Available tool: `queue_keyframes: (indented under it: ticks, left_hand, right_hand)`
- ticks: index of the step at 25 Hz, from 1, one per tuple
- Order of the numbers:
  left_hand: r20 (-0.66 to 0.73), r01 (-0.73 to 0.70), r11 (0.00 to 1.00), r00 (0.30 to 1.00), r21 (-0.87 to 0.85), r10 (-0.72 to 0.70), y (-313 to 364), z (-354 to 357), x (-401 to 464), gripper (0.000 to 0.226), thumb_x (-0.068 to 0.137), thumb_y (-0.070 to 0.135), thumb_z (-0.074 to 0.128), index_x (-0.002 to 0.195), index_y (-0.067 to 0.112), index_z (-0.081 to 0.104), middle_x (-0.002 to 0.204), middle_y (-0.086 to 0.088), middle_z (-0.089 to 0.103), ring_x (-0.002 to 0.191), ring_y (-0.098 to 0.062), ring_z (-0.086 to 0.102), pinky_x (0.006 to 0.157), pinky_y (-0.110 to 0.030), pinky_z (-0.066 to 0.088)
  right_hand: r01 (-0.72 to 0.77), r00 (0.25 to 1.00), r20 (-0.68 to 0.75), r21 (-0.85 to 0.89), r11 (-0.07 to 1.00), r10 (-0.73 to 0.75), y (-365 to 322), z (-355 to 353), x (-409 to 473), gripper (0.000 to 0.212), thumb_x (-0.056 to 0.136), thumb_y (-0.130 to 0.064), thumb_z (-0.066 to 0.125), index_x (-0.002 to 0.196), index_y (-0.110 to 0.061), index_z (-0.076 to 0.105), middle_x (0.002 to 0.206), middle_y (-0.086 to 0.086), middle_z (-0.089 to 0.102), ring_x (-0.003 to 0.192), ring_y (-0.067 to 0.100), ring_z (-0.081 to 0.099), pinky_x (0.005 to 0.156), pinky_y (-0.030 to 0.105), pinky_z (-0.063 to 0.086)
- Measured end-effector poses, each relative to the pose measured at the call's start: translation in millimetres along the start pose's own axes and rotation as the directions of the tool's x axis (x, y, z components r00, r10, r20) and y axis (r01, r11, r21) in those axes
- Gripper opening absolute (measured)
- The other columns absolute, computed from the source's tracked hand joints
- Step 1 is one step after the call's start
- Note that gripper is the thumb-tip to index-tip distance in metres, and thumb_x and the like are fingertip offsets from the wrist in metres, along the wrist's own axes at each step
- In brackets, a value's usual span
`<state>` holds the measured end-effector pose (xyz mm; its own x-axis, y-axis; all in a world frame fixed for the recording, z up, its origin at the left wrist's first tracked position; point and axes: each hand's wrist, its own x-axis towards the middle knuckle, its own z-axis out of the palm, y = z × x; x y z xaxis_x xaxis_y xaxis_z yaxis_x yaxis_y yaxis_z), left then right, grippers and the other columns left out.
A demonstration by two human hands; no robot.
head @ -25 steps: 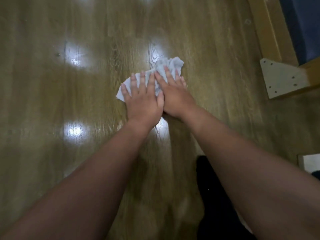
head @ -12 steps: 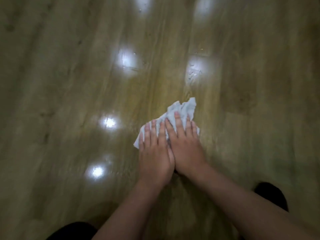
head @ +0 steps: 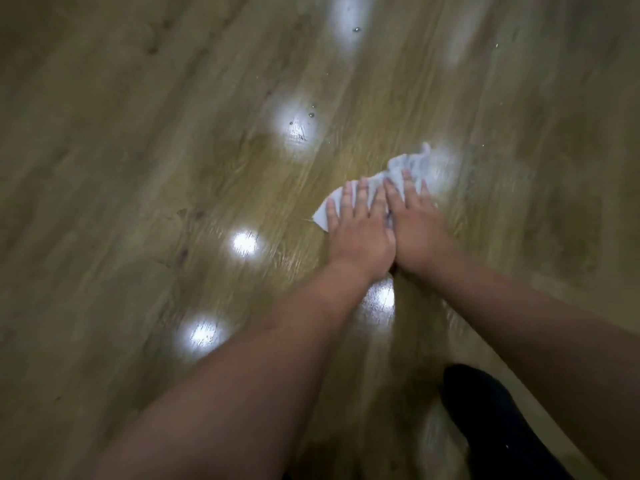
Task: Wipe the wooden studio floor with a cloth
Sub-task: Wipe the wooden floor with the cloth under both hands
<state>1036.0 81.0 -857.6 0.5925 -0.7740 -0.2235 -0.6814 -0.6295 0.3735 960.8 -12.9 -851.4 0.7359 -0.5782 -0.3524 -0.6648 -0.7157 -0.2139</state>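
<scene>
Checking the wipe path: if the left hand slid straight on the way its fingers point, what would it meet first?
Only bare wooden floor. The left hand presses the crumpled white cloth flat, and its line looks free beyond a few tiny specks, as far as the blur shows.

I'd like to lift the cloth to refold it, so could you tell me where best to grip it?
Pinch the crumpled far corner of the cloth, coming from beyond the fingertips. It stands bunched and uncovered, while both flat hands, left hand and right hand, cover the near part.
</scene>
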Motion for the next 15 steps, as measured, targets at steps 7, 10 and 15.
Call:
queue_keyframes:
  ticks: [7, 10, 15]
  left_hand:
    - [0.008, 0.038, 0.998, 0.999, -0.054, -0.037, -46.4, 2.1, -76.0, 0.068, 0.106, 0.022, 0.029, 0.167, 0.023, -0.001, 0.174, -0.003, -0.008, 0.158, -0.019, -0.019, 0.128, -0.045, -0.008]
    - [-0.052, 0.201, 0.977, 0.977, -0.074, -0.205, -90.0, -14.6, -89.7, 0.065, 0.107, 0.028, 0.026, 0.167, 0.026, -0.001, 0.175, -0.003, -0.003, 0.159, -0.018, -0.015, 0.128, -0.044, -0.008]
    - [-0.088, 0.33, 0.938, 0.937, -0.104, -0.339, -145.7, -45.1, -17.9, 0.069, 0.105, 0.034, 0.029, 0.167, 0.027, 0.0, 0.175, -0.002, -0.006, 0.159, -0.022, -0.014, 0.127, -0.047, -0.012]
  right_hand:
    - [0.027, 0.996, -0.083, 0.024, 0.999, -0.025, -58.0, 53.2, -54.8, 0.074, 0.106, -0.047, 0.049, 0.167, -0.024, 0.013, 0.175, 0.006, -0.005, 0.16, 0.033, 0.002, 0.127, 0.05, 0.008]
    - [0.227, 0.97, -0.075, -0.039, 0.973, -0.23, -100.7, 56.4, -29.6, 0.069, 0.106, -0.049, 0.042, 0.166, -0.024, 0.019, 0.175, 0.008, -0.001, 0.16, 0.036, 0.002, 0.128, 0.05, 0.004]
    - [0.347, 0.937, 0.007, -0.104, 0.932, -0.348, -149.1, 33.6, 62.6, 0.074, 0.103, -0.054, 0.035, 0.167, -0.027, 0.008, 0.175, 0.009, -0.007, 0.16, 0.037, -0.008, 0.129, 0.052, 0.0]
